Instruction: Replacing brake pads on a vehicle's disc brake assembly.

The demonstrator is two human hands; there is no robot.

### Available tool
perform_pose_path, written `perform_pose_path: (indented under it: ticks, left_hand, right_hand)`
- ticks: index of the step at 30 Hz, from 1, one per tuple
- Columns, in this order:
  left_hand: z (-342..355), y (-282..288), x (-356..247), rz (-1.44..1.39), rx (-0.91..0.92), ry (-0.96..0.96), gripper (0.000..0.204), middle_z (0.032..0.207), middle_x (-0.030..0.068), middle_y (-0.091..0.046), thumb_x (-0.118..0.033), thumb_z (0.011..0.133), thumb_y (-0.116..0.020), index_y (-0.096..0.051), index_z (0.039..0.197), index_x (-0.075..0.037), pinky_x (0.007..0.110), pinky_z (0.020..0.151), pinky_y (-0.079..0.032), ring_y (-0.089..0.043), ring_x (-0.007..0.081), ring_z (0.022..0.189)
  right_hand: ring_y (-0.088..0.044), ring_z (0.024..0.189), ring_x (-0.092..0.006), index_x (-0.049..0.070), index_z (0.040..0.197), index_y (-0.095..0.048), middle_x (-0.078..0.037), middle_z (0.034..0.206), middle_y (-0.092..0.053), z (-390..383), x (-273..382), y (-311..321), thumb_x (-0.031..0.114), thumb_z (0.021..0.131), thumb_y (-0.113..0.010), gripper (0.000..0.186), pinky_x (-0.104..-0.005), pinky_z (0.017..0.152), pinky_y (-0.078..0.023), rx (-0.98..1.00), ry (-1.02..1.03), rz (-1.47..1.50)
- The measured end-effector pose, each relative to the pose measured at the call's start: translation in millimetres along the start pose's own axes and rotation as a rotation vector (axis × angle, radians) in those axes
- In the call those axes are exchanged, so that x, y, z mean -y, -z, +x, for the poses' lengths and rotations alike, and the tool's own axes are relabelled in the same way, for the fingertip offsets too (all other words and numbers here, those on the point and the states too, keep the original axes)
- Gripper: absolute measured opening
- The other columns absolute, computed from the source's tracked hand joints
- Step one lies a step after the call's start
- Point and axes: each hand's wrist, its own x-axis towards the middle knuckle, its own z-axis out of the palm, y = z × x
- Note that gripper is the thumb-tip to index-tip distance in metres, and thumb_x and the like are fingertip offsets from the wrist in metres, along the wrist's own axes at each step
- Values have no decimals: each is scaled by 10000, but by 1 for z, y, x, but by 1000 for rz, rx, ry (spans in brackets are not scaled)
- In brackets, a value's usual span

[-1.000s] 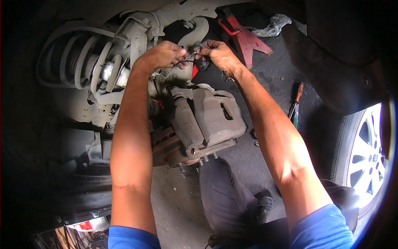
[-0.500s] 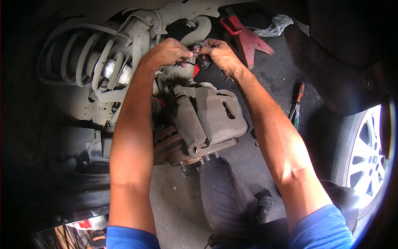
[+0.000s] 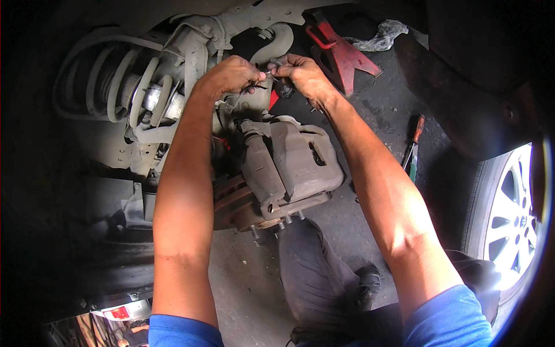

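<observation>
Both hands barely shifting vs a sec ago, left hand & right hand still pinching a small dark clip far above the brake caliper, so work's holding in place.

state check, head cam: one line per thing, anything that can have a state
left hand: closed, pinching a small dark part above the caliper
right hand: closed, fingertips meeting the left hand's on the same small part
brake caliper: seated over the disc
brake disc: wheel off, studs bare
coil spring: fitted on the strut
red jack stand: upright on the floor
screwdriver: lying on the floor, untouched
wheel: tyre fitted, at the right edge
</observation>
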Motion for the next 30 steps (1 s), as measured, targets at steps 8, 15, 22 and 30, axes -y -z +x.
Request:
perform_pose_path:
  ticks: [8, 15, 22, 30]
  left_hand:
    - [11, 4, 5, 139, 33, 28, 353, 906, 33, -698, -366, 930, -707, -716, 1005, -20, 304, 714, -483, -645, 104, 747]
    - [9, 4, 10, 136, 53, 40, 362, 776, 37, -709, -369, 972, -634, -723, 1020, -22, 274, 639, -439, -548, 98, 681]
    - [-5, 17, 5, -19, 189, -26, 441, 992, 44, -716, -367, 941, -689, -609, 1228, -42, 290, 786, -492, -656, 119, 842]
    - [-3, 16, 7, 126, 215, -239, 379, 1012, 56, -717, -235, 917, -711, -611, 1199, -1, 280, 837, -499, -665, 125, 891]
  right_hand:
    - [-627, 891, -117, -30, 1084, -690, -58, 1010, -713, 0, 1, -5, 55, 849, -714, 251, -251, 802, -474, 11, -65, 10]
    - [-632, 1006, -197, -48, 1058, -684, -123, 1036, -703, 3, 0, -16, 47, 807, -725, 272, -291, 920, -467, -61, 73, 19]
    - [-628, 934, -171, -43, 1063, -682, -98, 996, -707, 1, -1, -7, 71, 835, -737, 261, -287, 861, -478, -48, 23, 56]
    - [-576, 770, -94, -23, 1043, -696, -41, 892, -695, 6, -4, 5, 124, 867, -735, 233, -246, 688, -464, 4, -64, -41]
